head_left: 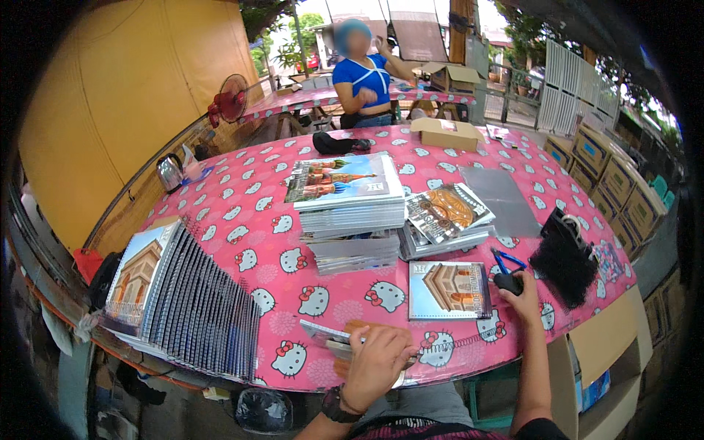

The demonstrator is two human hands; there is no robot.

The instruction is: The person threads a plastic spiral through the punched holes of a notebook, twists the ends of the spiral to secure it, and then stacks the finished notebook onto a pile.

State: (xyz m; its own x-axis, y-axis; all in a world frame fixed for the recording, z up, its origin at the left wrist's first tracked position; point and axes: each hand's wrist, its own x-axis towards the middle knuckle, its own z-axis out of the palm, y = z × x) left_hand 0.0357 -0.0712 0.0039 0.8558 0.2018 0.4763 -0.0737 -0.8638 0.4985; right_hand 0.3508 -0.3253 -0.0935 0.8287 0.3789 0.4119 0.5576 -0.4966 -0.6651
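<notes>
Head view puts the booklet [323, 334] at lower centre, edge-on over a wooden board [359, 323], and our left hand [378, 358] is closed over it, thumb on top. Our right hand [519, 293] has its grip curled around a black rounded object [506, 281] whose kind we cannot tell. Between the hands stretches a loose coil [462, 342]; our fingers hide whether it enters the booklet's holes, so we judge this binding as under way.

Done, we think: the long leaning row of notebooks [205, 301] at the lower left, dark coils along its facing edge. Left, as we judge: the single notebook [449, 290] right of centre, the tall stack [350, 209] at the centre and the lower stack [449, 220] beside it, where we make out no coils.

Counting outward, we have one booklet, one board, one loose coil, one black object, one single notebook, two stacks and one coiled row too dense to number. Near our right hand lie one pair of blue-handled pliers [506, 259] and one heap of black coils [563, 264], uncountable singly. Farther up the table [249, 220] are one open box [446, 135] and one kettle [170, 172]; one co-worker [364, 81] stands at upper centre.
</notes>
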